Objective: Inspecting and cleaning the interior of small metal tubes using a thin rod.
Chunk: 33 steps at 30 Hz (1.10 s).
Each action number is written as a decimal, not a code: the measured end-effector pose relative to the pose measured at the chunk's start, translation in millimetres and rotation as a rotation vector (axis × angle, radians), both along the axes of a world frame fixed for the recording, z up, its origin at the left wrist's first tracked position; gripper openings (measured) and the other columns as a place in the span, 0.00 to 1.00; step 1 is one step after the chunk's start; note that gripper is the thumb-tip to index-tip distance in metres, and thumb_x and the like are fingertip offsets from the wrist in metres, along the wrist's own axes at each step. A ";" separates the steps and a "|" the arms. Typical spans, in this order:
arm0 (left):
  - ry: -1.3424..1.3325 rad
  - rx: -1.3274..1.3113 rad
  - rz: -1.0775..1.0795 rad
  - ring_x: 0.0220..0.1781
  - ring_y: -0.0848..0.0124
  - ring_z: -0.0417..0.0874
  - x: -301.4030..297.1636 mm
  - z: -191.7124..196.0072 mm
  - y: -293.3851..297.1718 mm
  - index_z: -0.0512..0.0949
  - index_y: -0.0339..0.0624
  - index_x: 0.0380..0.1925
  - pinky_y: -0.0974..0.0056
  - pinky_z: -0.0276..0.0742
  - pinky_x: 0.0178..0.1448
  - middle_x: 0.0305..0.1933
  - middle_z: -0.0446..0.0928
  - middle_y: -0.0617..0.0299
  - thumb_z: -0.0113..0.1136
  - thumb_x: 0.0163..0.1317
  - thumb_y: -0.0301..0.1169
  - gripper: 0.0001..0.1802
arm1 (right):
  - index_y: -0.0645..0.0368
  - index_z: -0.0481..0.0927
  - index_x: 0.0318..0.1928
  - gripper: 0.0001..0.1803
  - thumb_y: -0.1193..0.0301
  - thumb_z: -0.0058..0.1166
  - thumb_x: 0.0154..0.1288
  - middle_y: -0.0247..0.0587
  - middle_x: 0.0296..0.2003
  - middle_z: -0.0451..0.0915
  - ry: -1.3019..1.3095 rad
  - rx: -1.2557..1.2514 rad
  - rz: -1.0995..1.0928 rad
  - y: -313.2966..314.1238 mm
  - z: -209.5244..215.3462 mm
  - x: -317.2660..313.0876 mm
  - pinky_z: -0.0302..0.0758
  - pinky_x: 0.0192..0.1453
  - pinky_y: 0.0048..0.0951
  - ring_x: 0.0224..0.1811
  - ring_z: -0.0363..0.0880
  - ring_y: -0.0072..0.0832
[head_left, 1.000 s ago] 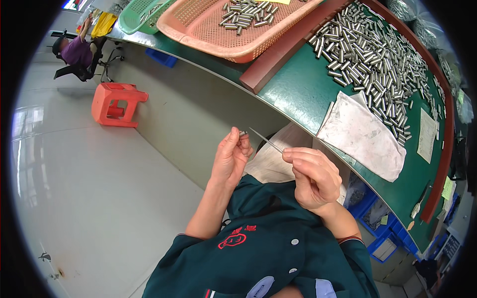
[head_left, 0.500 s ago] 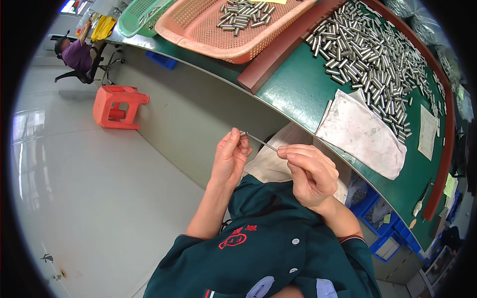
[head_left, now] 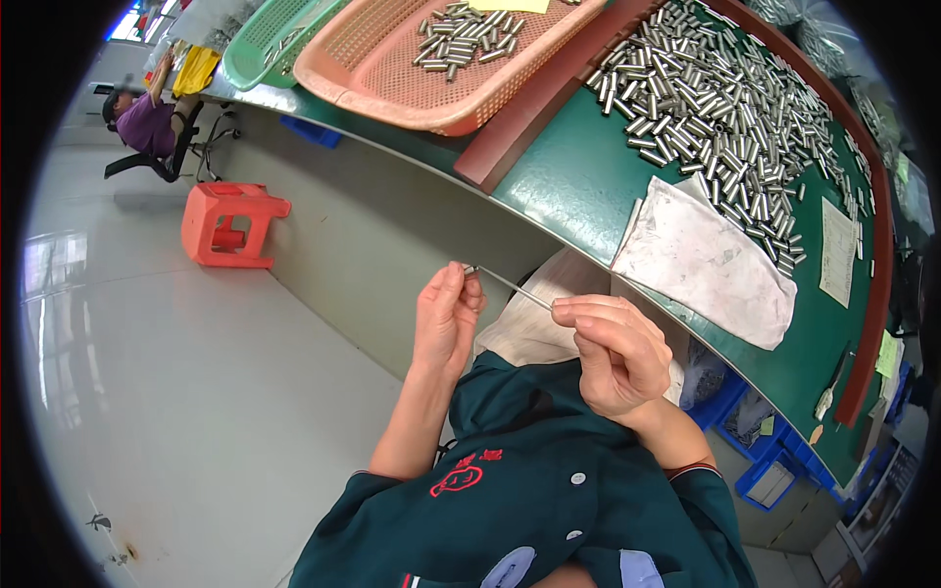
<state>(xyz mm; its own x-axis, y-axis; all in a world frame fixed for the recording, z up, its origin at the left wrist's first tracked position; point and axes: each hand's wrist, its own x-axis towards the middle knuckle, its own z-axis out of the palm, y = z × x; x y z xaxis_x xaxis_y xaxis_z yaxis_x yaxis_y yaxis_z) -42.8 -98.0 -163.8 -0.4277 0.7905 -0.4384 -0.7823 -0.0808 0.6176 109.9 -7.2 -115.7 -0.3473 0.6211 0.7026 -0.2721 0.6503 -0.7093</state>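
Metal rod (head_left: 516, 288), long axis slanting up-left, tip at small cylinder (head_left: 470, 269)

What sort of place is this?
Probably a small-parts factory workshop: a heap of short metal tubes covers much of the green table, more lie in a pink basket, and a co-worker sits farther back.

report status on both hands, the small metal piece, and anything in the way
Left hand pinching small metal piece. Right hand holding thin rod, tip at piece; whether inside, unclear. No obstruction seen between hands.
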 end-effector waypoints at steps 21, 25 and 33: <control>2.066 0.627 0.005 0.23 0.67 0.65 68.8 90.2 110.1 0.72 0.38 0.26 0.64 0.62 0.28 0.21 0.63 0.63 0.63 0.42 0.26 0.10 | 0.61 0.68 0.45 0.10 0.71 0.41 0.65 0.49 0.31 0.77 0.366 -0.038 -0.633 19.8 33.4 100.2 0.75 0.37 0.35 0.30 0.76 0.38; 2.038 0.462 -0.274 0.22 0.65 0.68 58.0 64.6 113.4 0.73 0.39 0.26 0.66 0.63 0.27 0.21 0.68 0.61 0.63 0.43 0.24 0.09 | 0.62 0.67 0.43 0.09 0.71 0.41 0.65 0.50 0.30 0.77 0.398 -0.044 -0.592 25.0 33.4 97.0 0.75 0.36 0.35 0.29 0.77 0.39; 0.254 0.103 -0.076 0.25 0.78 0.59 25.0 62.3 33.4 0.70 0.37 0.30 0.73 0.56 0.30 0.22 0.62 0.65 0.47 0.63 0.35 0.11 | 0.64 0.67 0.41 0.08 0.73 0.43 0.63 0.51 0.27 0.76 0.396 -0.199 -0.404 21.7 26.0 77.2 0.76 0.32 0.35 0.27 0.76 0.40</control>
<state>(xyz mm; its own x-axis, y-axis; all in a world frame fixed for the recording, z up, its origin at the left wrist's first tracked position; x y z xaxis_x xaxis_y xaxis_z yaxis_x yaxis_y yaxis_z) -17.8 -64.6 -101.5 -0.4517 0.8591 -0.2405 -0.6096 -0.1004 0.7863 187.1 14.5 -89.7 0.2083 0.7822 0.5871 -0.2999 0.6225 -0.7229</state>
